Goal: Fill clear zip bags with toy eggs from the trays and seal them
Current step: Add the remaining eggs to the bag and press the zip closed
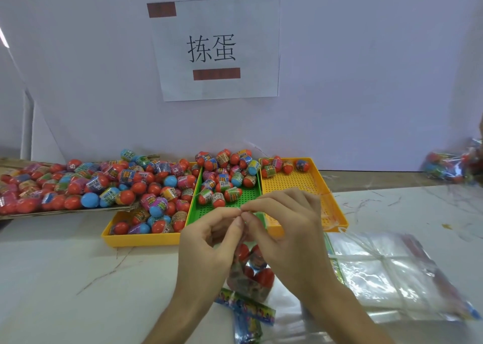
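Note:
My left hand [209, 236] and my right hand [285, 226] meet in front of the trays and pinch the top edge of a clear zip bag [251, 273]. The bag hangs below my fingers with several red toy eggs inside. Behind my hands stand a yellow tray [136, 236] heaped with toy eggs, a green tray [209, 213] with eggs at its far end, and a second yellow tray [326, 186] holding a few eggs at the back.
A flat board [65, 211] piled with eggs lies at the left. A stack of empty clear bags [386, 273] lies at the right, colourful packets [245, 307] sit near me, and a filled bag [449, 166] rests far right. A wall with a paper sign [217, 48] stands behind.

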Available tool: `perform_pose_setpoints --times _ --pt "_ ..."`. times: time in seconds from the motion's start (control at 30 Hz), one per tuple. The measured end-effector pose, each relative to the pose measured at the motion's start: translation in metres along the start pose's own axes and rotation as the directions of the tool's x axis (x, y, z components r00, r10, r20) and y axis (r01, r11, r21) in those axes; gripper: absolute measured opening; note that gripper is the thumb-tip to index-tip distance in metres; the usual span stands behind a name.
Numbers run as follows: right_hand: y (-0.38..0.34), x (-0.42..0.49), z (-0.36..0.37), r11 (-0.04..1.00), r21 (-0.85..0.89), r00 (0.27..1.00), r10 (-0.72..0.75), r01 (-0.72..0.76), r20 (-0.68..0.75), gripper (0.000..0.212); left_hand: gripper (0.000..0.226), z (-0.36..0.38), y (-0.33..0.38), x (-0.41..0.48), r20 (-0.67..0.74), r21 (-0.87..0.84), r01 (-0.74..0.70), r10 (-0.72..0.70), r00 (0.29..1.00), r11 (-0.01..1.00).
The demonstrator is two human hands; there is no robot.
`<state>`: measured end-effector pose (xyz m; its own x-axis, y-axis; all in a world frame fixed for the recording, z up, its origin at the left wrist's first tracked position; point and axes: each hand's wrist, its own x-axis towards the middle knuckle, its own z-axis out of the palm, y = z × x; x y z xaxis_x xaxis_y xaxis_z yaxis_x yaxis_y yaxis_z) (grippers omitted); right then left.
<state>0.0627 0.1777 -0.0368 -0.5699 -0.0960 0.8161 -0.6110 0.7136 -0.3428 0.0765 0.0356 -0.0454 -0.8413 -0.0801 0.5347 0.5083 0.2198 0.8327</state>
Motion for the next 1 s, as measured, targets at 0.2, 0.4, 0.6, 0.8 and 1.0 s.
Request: perform_pose_setpoints --times 0.2,0.4,0.6,0.8,1.0 --pt "0.0021 0.0005 -0.0005 1.000 0.025 1.000 0.006 -0.005 -0.012 0.012 0.021 0.0006 -0.0002 -0.0004 0.005 0.049 -0.056 0.056 0.998 0.997" --pt "0.0003 -0.0001 -0.0005 0.999 0.049 1.000 -0.005 0.006 -0.014 0.015 0.017 -0.0006 0.0001 -0.0004 0.040 0.060 -0.100 0.098 0.994 0.993" --pt "0.0007 -0.0004 0.0005 0.998 0.056 0.999 -0.015 0.017 -0.030 0.012 0.009 -0.0005 0.0017 -0.0003 0.061 0.080 -0.136 0.132 0.989 0.987" --pt "0.0020 -0.0005 0.0010 0.998 0.051 0.999 -0.017 0.019 -0.045 0.012 0.013 0.0001 0.0037 -0.0011 0.096 0.063 -0.154 0.148 0.984 0.986" --pt "0.0050 0.0016 -0.0003 0.999 0.049 0.999 0.011 -0.008 -0.050 0.012 0.018 0.0000 0.0048 -0.0012 0.095 0.036 -0.101 0.097 0.991 0.994"
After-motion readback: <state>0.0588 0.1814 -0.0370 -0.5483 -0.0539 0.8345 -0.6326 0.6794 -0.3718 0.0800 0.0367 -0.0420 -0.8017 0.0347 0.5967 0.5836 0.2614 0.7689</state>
